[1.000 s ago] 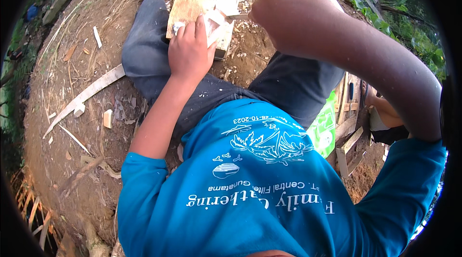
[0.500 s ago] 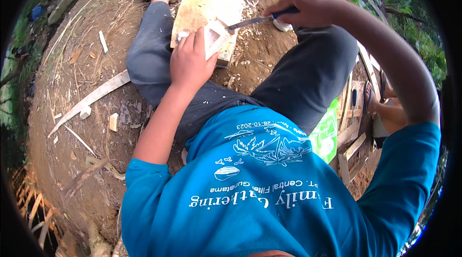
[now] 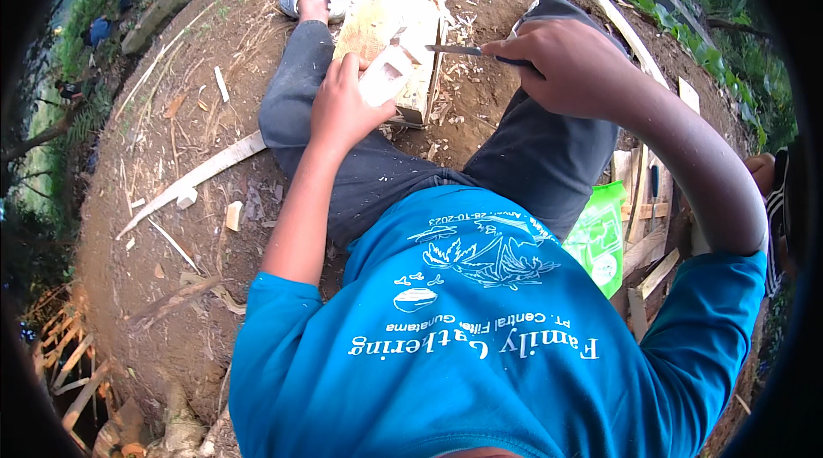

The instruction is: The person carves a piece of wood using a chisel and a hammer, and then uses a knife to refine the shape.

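A pale wooden block (image 3: 386, 77) with a hollow in its upper face is held tilted at the near side of a thick wooden board (image 3: 377, 12). My left hand (image 3: 341, 107) is closed around the block's left and near sides. Out to the right, my right hand (image 3: 557, 59) grips the dark blue handle of a narrow-bladed tool (image 3: 454, 49). Whether it is a knife or a chisel I cannot tell. The blade points left, its tip a little apart from the block's right side.
My legs (image 3: 296, 107) lie either side of the board. Wood shavings and offcuts (image 3: 234, 216) litter the soil. A long pale strip (image 3: 197, 173) lies at left. Beside my right thigh are a green bag (image 3: 600, 235) and several planks (image 3: 656, 274).
The tool's tip has come away from the block, and my right hand has moved slightly down and right. My left hand still holds the block. The whole view has shifted.
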`<action>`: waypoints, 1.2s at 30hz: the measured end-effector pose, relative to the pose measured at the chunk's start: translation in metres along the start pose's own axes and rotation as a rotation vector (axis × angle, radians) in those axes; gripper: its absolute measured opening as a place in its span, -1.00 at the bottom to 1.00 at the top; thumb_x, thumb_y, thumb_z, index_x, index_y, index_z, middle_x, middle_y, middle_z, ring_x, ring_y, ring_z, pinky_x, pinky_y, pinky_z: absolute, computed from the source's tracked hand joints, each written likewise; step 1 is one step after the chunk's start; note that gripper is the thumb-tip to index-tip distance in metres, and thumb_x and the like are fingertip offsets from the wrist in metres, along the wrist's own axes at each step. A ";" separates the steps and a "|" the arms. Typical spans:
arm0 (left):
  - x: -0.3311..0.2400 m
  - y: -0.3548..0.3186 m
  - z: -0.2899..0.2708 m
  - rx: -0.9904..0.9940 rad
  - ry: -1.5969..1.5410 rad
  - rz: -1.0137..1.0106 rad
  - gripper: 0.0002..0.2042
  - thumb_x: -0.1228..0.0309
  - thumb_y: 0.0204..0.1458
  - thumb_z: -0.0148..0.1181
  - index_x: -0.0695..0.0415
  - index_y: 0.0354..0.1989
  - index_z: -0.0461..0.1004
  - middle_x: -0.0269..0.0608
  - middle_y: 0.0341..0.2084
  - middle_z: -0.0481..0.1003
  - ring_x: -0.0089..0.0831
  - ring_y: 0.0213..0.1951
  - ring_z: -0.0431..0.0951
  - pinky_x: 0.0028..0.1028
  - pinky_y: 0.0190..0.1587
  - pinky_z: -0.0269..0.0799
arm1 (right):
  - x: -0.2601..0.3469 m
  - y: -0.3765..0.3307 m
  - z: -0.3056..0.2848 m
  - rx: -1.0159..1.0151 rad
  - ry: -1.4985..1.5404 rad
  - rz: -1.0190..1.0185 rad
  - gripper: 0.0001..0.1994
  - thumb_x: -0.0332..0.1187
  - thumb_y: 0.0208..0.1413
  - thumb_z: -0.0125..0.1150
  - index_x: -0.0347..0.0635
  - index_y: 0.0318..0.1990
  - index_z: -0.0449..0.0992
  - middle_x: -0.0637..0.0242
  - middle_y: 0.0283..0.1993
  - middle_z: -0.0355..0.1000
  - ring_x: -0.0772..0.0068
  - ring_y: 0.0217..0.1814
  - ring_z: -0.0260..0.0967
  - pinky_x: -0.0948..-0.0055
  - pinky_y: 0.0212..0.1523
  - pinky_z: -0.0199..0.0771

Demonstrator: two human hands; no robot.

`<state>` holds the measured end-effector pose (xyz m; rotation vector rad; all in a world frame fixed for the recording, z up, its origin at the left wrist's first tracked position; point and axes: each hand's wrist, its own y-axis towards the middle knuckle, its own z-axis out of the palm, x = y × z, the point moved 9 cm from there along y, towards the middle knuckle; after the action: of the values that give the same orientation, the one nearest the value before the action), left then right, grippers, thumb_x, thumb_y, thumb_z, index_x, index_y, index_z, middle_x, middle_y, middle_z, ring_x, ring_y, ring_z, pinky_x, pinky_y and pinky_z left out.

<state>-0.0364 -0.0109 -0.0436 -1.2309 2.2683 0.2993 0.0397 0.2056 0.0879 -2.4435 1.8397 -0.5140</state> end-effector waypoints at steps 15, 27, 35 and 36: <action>-0.004 0.000 0.013 0.117 0.223 0.013 -0.20 0.21 -0.15 0.45 0.06 0.35 0.27 0.14 -0.10 0.60 0.08 -0.07 0.63 -0.07 -0.08 0.57 | 0.028 0.004 0.054 0.205 0.077 0.163 -0.60 -0.49 -0.04 0.19 -0.13 0.03 0.63 0.09 -0.17 0.61 0.02 -0.10 0.61 0.11 -0.08 0.63; -0.001 0.006 0.016 0.149 0.224 -0.053 -0.21 0.22 -0.18 0.44 0.09 0.32 0.31 0.17 -0.17 0.62 0.08 -0.11 0.65 -0.08 -0.11 0.58 | 0.032 0.017 0.042 0.274 -0.062 0.143 -0.76 -0.46 0.01 0.28 -0.19 -0.13 0.65 0.11 -0.14 0.62 0.05 -0.07 0.63 0.15 -0.11 0.65; 0.006 0.008 0.017 0.122 0.185 -0.008 -0.24 0.20 -0.17 0.42 0.12 0.30 0.34 0.18 -0.21 0.62 0.10 -0.13 0.65 -0.07 -0.11 0.57 | 0.038 0.028 0.042 0.339 -0.100 0.142 -0.79 -0.46 0.02 0.32 -0.18 -0.15 0.65 0.11 -0.15 0.62 0.07 -0.11 0.64 0.17 -0.15 0.66; 0.005 0.010 0.016 0.134 0.184 -0.019 -0.25 0.20 -0.16 0.41 0.14 0.29 0.35 0.18 -0.21 0.62 0.11 -0.13 0.64 -0.07 -0.10 0.57 | 0.040 0.029 0.039 0.337 -0.114 0.134 -0.79 -0.46 0.02 0.33 -0.19 -0.15 0.64 0.11 -0.15 0.62 0.07 -0.10 0.64 0.18 -0.13 0.66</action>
<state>-0.0411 -0.0021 -0.0598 -1.2540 2.3858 0.0263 0.0335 0.1532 0.0533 -2.0732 1.6973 -0.6051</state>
